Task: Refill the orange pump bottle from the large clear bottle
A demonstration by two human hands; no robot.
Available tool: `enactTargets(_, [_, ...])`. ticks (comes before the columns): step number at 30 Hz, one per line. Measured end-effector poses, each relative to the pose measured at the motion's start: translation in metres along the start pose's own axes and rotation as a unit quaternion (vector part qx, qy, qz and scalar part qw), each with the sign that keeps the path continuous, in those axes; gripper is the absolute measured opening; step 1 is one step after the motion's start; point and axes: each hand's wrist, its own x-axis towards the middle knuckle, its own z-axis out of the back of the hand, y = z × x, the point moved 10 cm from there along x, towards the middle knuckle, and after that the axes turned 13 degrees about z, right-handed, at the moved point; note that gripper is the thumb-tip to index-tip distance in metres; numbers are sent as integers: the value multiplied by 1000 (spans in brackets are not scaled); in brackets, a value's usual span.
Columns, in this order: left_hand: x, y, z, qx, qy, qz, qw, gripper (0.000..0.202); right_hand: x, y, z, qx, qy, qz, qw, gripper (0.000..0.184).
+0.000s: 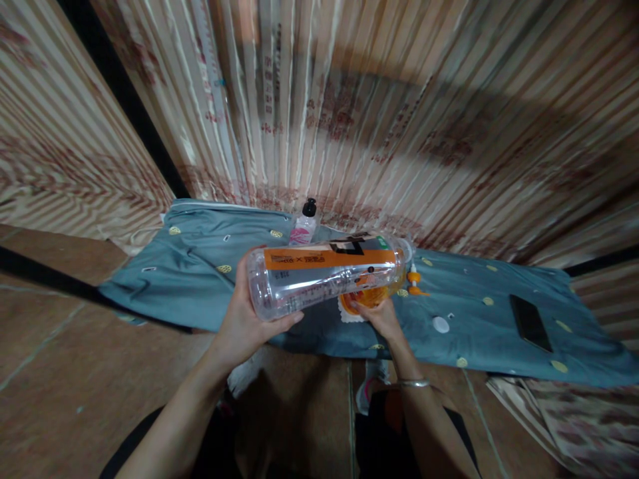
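Note:
My left hand is wrapped round the base of a large clear plastic bottle with an orange label. The bottle lies tipped nearly level, its neck pointing right and down over an orange container. My right hand grips that orange container from the near side; a bangle sits on the wrist. Both stand over a grey-blue cloth spread on a low surface. A small orange piece lies just right of the bottle's neck.
A small bottle with a black cap stands at the cloth's back edge. A dark phone lies on the cloth at right, and a white round lid nearer the middle. Striped curtains hang behind; brown tiled floor is at left.

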Motion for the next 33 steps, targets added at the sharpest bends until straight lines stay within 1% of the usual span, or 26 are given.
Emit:
enactTargets(2, [0, 2, 0, -3, 0, 6, 1000, 101, 0, -1, 0, 4, -2, 1, 1000, 58])
enactTargets(9, [0, 0, 0, -9, -1, -4, 1000, 101, -1, 0, 2, 3, -20, -4, 1000, 67])
enactTargets(14, [0, -3, 1, 2, -10, -7, 1000, 100, -1, 2, 2, -4, -16, -5, 1000, 64])
enactTargets(19, [0, -4, 0, -3, -4, -6, 1000, 101, 1, 2, 4, -13, -14, 7, 1000, 59])
enactTargets(22, [0, -1, -1, -10, 1, 9, 1000, 100, 1, 2, 2, -8, -6, 8, 1000, 58])
enactTargets(26, [0, 2, 1, -9, -6, 24, 1000, 101, 1, 5, 2, 8, -22, 10, 1000, 57])
enactTargets(33, [0, 2, 1, -4, -9, 14, 1000, 101, 0, 6, 1, 1, -16, 8, 1000, 59])
